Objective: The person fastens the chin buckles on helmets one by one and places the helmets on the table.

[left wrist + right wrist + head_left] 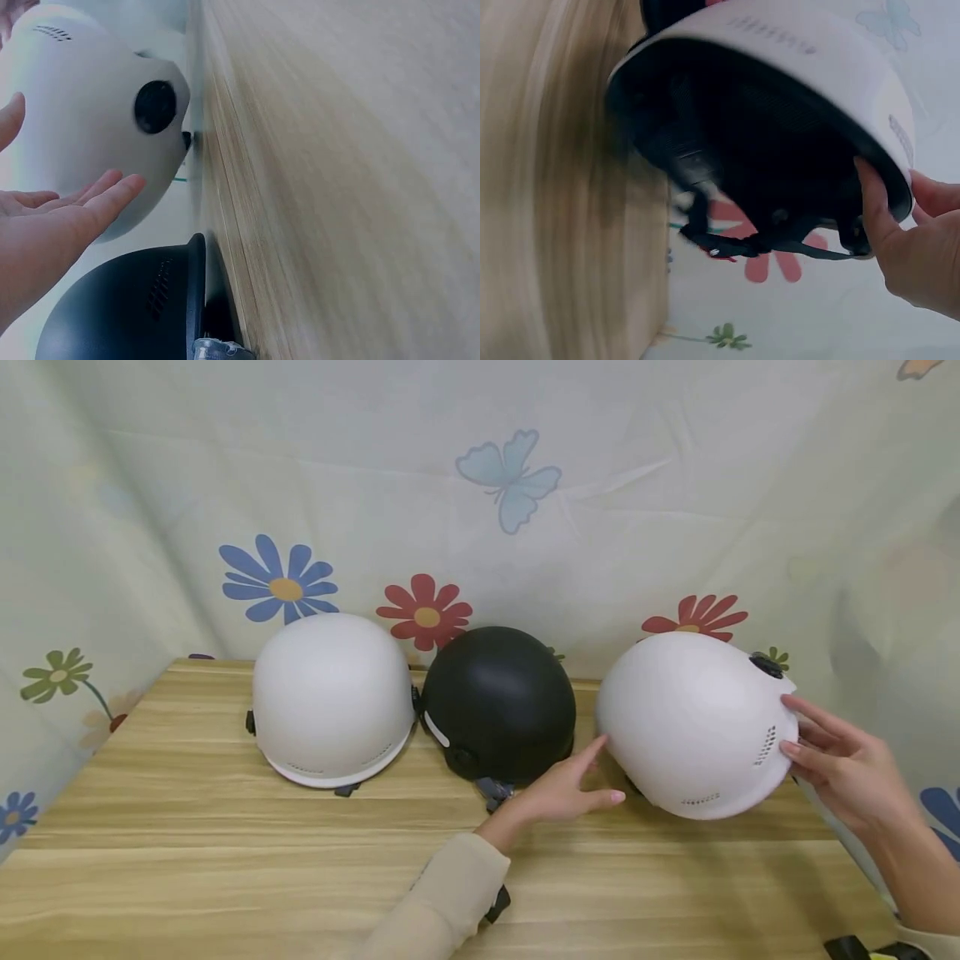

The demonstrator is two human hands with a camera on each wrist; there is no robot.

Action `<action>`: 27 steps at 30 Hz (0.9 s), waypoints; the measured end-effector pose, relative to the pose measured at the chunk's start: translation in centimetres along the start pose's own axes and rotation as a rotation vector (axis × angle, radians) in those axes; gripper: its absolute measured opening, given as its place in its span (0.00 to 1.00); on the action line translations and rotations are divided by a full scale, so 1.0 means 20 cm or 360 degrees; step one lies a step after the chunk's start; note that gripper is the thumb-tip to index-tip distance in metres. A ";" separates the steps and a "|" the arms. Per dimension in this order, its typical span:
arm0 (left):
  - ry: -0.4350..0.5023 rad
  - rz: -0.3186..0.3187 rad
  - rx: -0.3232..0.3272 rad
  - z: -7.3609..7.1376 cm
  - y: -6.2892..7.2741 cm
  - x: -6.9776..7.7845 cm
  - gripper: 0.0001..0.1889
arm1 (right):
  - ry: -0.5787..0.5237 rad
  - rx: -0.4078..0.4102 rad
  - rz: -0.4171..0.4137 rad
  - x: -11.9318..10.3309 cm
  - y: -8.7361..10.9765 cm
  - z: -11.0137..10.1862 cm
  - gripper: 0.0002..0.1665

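A white helmet (690, 727) hangs tilted at the right of the table, its right rim raised. My right hand (855, 768) grips that rim; in the right wrist view the thumb (877, 195) lies inside the shell and the fingers outside. Dark padding and a black chin strap (742, 244) show there, the strap dangling. My left hand (562, 789) is spread, fingers extended, with the index fingertip right at the helmet's left side. Beside that hand sits a black helmet (502, 702), dome up, with a buckle (495, 792) at its front. Farther left stands a second white helmet (333, 697), also dome up.
The helmets are in a row toward the back of the wooden table (262, 868). Behind it hangs a curtain (600, 552) printed with flowers and a butterfly. A black and yellow item (873, 950) shows at the bottom right, by my right sleeve.
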State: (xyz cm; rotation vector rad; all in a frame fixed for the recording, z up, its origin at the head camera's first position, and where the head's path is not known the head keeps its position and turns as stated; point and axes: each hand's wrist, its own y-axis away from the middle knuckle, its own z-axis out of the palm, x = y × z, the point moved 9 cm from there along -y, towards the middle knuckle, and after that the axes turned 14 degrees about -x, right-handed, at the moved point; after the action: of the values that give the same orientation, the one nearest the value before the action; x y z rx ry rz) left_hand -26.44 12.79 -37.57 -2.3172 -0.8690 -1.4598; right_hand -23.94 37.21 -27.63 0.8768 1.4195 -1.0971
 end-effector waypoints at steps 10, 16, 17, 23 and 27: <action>0.0119 0.0013 0.0046 -0.02 0.00 0.00 0.44 | -0.0328 -0.0223 0.0019 0.10 0.03 -0.05 0.36; 0.0147 0.0022 0.0045 -0.01 0.00 -0.01 0.45 | -0.0180 -0.0356 0.0086 0.13 0.04 -0.03 0.42; 0.0150 0.0020 0.0051 -0.02 0.00 -0.01 0.45 | -0.0124 -0.0367 0.0111 0.13 0.04 -0.03 0.43; 0.0168 0.0015 0.0079 -0.03 0.01 -0.03 0.44 | 0.0098 -0.0362 0.0267 0.18 0.04 -0.01 0.47; 0.0152 0.0032 0.0063 -0.02 0.00 -0.02 0.43 | 0.0280 -0.0297 0.0424 0.21 0.05 -0.02 0.49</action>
State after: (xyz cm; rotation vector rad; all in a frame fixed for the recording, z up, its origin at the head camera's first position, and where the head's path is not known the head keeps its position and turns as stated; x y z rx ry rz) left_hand -26.88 12.32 -37.71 -2.2022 -0.8381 -1.5172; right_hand -23.71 37.58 -31.94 1.0120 1.4725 -0.6895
